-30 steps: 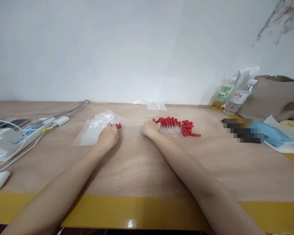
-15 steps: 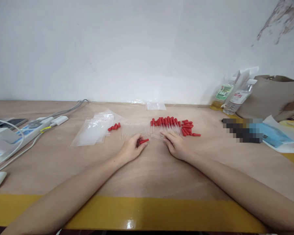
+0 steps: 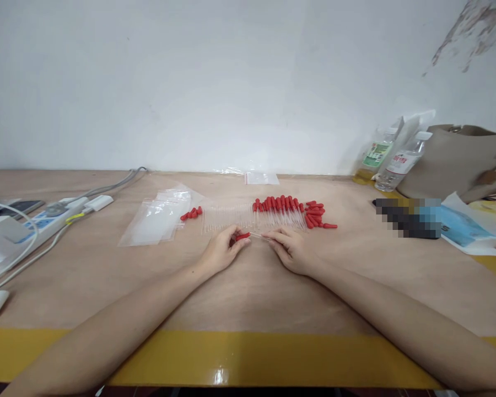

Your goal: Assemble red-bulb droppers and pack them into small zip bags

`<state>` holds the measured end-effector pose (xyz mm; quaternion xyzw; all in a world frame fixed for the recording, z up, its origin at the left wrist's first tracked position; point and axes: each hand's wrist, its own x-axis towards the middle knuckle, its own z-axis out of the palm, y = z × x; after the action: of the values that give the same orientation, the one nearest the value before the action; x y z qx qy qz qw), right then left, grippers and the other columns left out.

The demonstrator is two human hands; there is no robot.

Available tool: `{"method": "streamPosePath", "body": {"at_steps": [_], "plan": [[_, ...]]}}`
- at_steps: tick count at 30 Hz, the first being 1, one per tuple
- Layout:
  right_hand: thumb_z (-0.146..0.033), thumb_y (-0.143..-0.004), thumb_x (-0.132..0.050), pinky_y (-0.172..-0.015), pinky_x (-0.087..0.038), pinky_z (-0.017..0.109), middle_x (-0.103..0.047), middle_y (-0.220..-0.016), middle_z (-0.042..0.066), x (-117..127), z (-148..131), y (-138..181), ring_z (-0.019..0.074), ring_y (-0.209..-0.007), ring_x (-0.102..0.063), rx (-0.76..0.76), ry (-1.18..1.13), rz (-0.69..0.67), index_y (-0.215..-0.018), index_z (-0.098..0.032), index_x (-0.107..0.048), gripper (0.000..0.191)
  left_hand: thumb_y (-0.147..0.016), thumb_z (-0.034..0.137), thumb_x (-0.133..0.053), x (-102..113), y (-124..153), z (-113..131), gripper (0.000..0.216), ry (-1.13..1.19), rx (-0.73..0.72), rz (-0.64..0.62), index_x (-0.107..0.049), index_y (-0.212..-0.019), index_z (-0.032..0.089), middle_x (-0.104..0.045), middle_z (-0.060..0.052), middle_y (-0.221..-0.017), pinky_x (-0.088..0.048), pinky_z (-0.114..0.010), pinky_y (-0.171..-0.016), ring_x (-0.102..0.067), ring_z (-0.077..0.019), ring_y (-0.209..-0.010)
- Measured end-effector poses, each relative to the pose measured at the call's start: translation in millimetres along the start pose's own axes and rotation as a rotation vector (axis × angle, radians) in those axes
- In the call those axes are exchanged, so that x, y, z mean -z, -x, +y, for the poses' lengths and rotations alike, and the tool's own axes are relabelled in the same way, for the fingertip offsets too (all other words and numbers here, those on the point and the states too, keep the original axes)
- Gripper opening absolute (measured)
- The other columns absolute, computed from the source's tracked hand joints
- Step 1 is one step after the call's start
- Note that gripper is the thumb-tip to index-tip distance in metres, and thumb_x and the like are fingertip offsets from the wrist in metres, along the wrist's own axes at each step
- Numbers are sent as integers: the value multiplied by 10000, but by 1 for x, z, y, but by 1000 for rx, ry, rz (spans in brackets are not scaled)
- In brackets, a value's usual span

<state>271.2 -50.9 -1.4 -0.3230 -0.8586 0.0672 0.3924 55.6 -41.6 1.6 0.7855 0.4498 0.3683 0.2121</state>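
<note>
Between its fingers my left hand [image 3: 224, 248] grips a red rubber dropper bulb [image 3: 243, 236], its open end facing right. My right hand [image 3: 288, 248] pinches a thin clear glass dropper tube [image 3: 255, 235], whose end reaches the mouth of the bulb; whether it is inside I cannot tell. Behind my hands lies a row of bare glass tubes [image 3: 227, 216]. To its right is a row of droppers with red bulbs fitted [image 3: 281, 204]. Loose red bulbs [image 3: 314, 214] lie in a pile at the right, and several more bulbs [image 3: 191, 213] lie at the left.
Clear plastic bags [image 3: 155, 220] are stacked left of the tubes, and another small bag [image 3: 262, 178] lies by the wall. A power strip [image 3: 52, 218] with cables is at far left. Two bottles [image 3: 400, 162], a grey-beige bag [image 3: 458, 165] and a blue packet [image 3: 463, 226] stand or lie at right.
My right hand has lifted a glass tube from the table and brought its end left to the red bulb. My left hand stays nearly in place with the bulb.
</note>
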Motion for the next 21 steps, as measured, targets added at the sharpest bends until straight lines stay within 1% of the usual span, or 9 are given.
{"method": "streamPosePath", "body": {"at_steps": [3,7,11,14,19,21], "plan": [[-223,-872,-399,-645,-442,274,-563,-818,56,-2,0,0,138,-705,-518,-8,-11,4,-1069,-215,-584,271,-806,351,-530,0,0,0,181,-11,-14,20,-567,-841,177,-597,11,-722,-413,-225,-580,-520,-105,-611],[-266,-859,-449,-652,-425,273,-591,-809,50,-2,3,1,132,-690,-527,-26,-5,12,-996,-198,-613,224,-819,343,-515,0,0,1,184,-15,-63,21,-607,-859,188,-620,11,-721,-417,-227,-586,-529,-107,-611],[-279,-861,-451,-675,-387,291,-600,-767,42,-2,5,1,135,-679,-531,-55,31,-6,-943,-190,-633,218,-833,320,-494,-2,-2,3,192,33,-95,-15,-614,-890,182,-646,-11,-795,-440,-247,-646,-567,-127,-691],[-286,-864,-454,-711,-335,320,-614,-780,36,0,7,1,131,-666,-526,-54,90,-40,-938,-205,-640,216,-836,318,-487,-2,-2,3,201,76,-106,-53,-618,-885,173,-652,-26,-817,-453,-262,-677,-581,-142,-730],[-270,-862,-460,-699,-271,312,-626,-802,23,5,8,1,121,-677,-511,4,172,-96,-930,-232,-654,210,-836,305,-494,0,1,5,185,45,-131,-147,-628,-880,185,-658,-17,-828,-451,-242,-662,-582,-125,-704],[-262,-862,-450,-703,-253,317,-625,-786,19,6,6,1,117,-657,-500,19,217,-97,-921,-228,-656,216,-836,295,-496,1,2,6,173,2,-145,-158,-629,-877,193,-656,-8,-815,-446,-235,-655,-578,-117,-688]]}}
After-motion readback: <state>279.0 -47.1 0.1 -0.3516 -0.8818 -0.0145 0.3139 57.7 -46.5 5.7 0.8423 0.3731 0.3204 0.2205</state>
